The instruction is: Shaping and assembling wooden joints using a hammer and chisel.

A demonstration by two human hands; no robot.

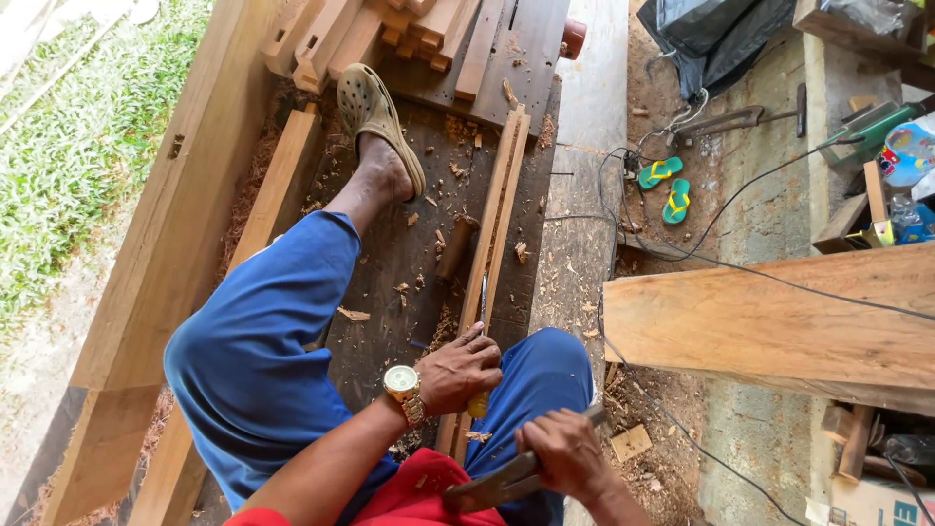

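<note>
My left hand (458, 371), with a gold wristwatch on the wrist, grips a chisel (481, 321) with a yellow handle; its blade points down onto a long narrow wooden slat (502, 195). My right hand (567, 453) holds a flat wooden mallet (492, 485) low, near my lap. I sit on dark planks in blue trousers, my left leg stretched out with a tan clog (375, 112) on the foot. Wood chips lie around the slat.
A second tool with a brown handle (455, 248) lies left of the slat. Thick timber beams (185, 214) run along the left, a broad plank (769, 321) at right. Cut wooden parts (390, 29) are stacked ahead. Green flip-flops (667, 185), cables and power tools lie on the ground.
</note>
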